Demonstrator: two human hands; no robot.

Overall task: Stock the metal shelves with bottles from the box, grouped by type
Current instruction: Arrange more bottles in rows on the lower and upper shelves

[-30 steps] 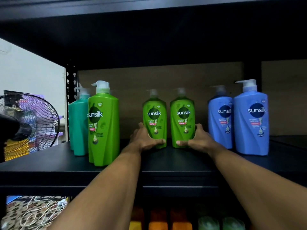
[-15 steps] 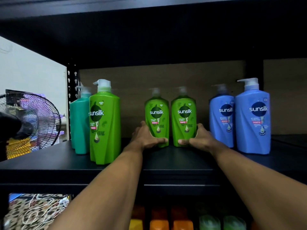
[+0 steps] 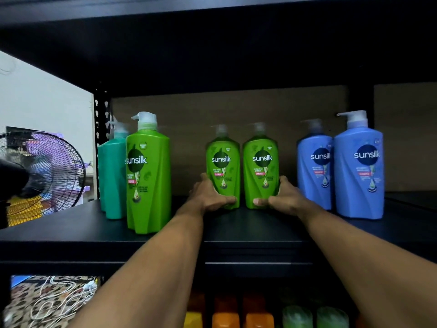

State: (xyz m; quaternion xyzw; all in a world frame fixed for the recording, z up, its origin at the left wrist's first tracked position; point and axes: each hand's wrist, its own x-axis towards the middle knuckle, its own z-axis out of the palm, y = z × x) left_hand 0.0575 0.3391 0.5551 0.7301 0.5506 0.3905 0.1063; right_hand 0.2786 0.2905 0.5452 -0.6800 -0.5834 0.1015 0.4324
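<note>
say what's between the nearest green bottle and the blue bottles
Head view: two green bottles side by side, the left hand gripping one, the right hand the other.

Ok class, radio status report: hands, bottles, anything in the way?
Left hand grips left middle bottle, right hand grips right middle bottle. Both green, upright on shelf. Nothing blocking either side.

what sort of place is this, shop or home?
Likely a home storeroom, not a shop: metal shelf of green shampoo bottles, a standing fan beside it, a patterned mat with loose cables below.
</note>
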